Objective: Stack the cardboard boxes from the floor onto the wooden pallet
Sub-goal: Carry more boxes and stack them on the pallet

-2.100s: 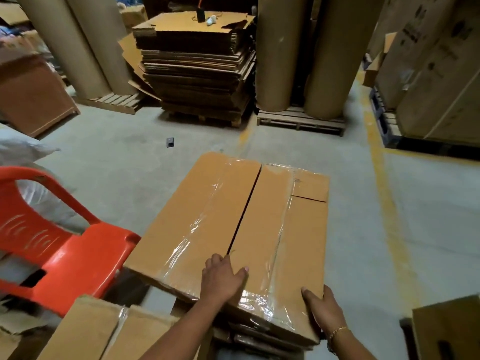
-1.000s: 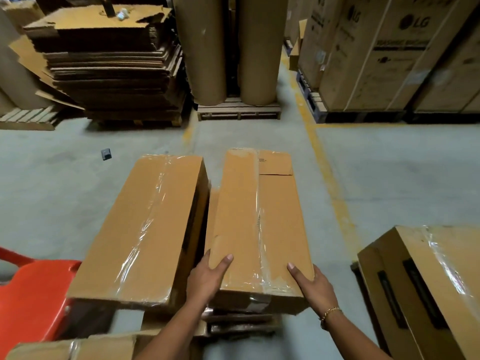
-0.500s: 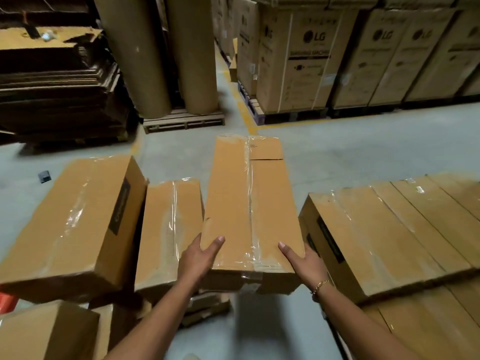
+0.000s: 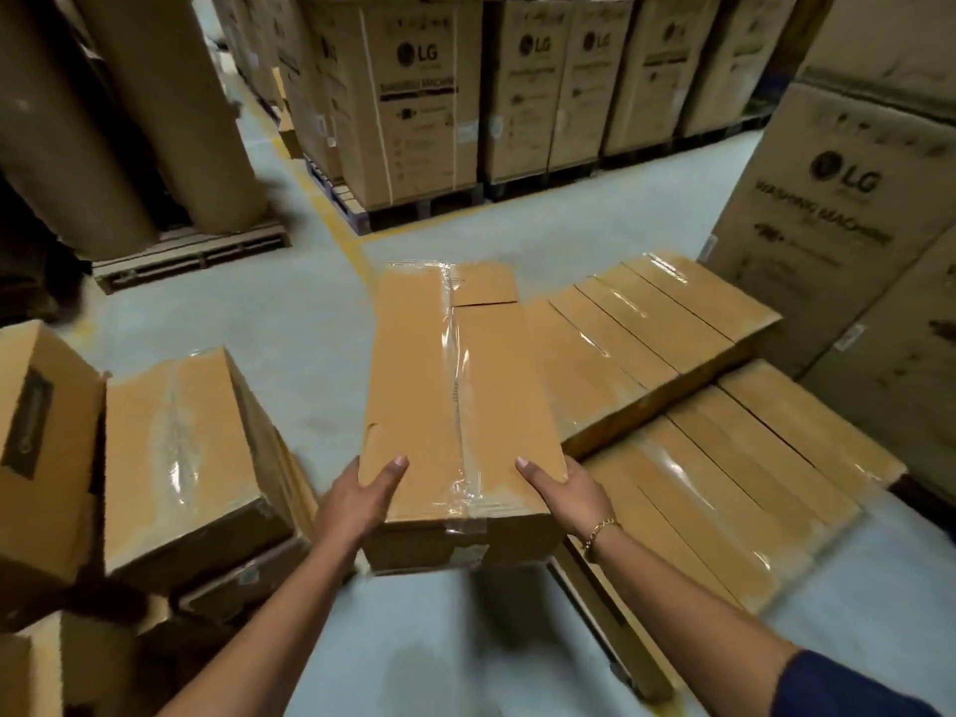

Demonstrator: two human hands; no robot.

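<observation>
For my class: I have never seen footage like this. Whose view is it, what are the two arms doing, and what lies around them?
No machine here: a person wears a wide-angle camera on the head, looking down at their own arms. The left hand and right hand grip the near end of a long brown cardboard box sealed with clear tape, lifted off the grey floor. To the right lie rows of similar taped boxes; further boxes stand left.

"LG" above "WASHING MACHINE" is printed on the back cartons and the right-hand carton.
</observation>
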